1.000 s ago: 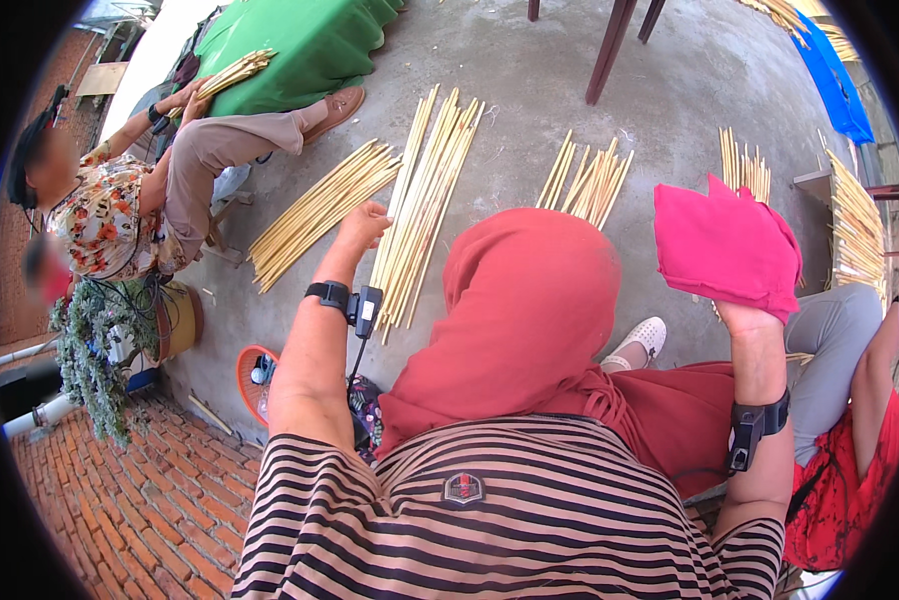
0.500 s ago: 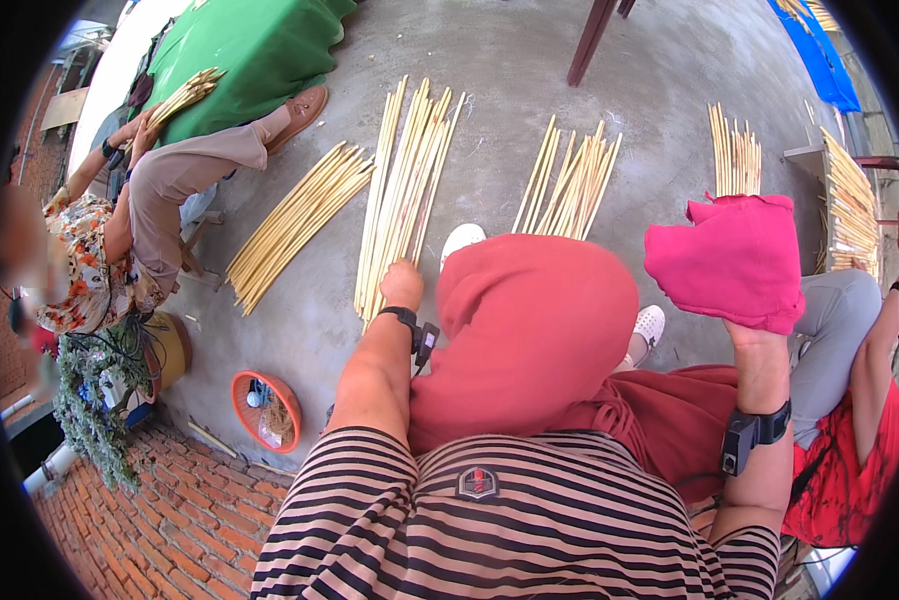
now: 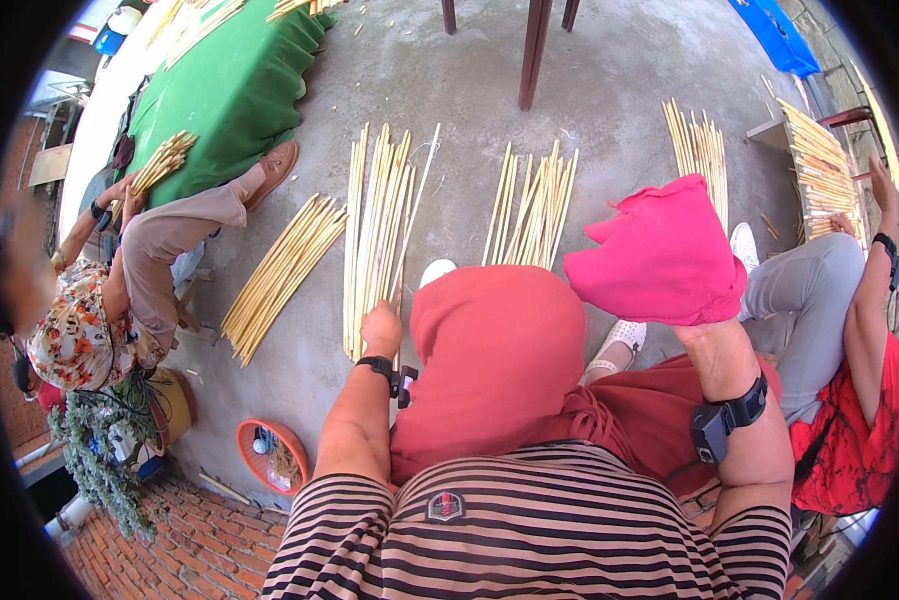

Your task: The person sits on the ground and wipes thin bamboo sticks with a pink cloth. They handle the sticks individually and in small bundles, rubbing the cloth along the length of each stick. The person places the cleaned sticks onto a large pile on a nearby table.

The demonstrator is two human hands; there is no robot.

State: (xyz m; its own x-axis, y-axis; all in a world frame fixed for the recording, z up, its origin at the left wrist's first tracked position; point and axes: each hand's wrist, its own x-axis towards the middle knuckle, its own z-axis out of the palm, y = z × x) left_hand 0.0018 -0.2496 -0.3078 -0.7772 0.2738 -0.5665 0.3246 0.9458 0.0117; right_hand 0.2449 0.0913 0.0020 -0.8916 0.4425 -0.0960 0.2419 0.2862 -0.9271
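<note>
My left hand [image 3: 381, 328] is closed at the near end of a bundle of long pale wooden sticks [image 3: 378, 230] lying on the floor. One thin stick [image 3: 422, 190] slants away from the bundle's right side and runs down to this hand. My right hand [image 3: 715, 342] is held up at the right, wrapped in or gripping a bright pink cloth [image 3: 660, 250]. The cloth hides its fingers and anything inside. Beyond my knee lies a shorter bundle of sticks [image 3: 532, 205]. Another bundle [image 3: 698, 150] lies past the pink cloth, partly covered by it.
At left, a seated person [image 3: 95, 290] holds sticks beside a green-covered table [image 3: 205, 85]; a stick bundle [image 3: 285, 270] lies nearby. An orange basket [image 3: 300, 470] stands near my left elbow. At right, another person [image 3: 855, 400] sits by a stick-covered board [image 3: 818, 165]. Table legs [image 3: 535, 55] stand ahead.
My view has shifted. The thin stick now stands farther apart from the bundle at my left hand. The pink cloth has moved left and forward. The person at right now has a hand raised.
</note>
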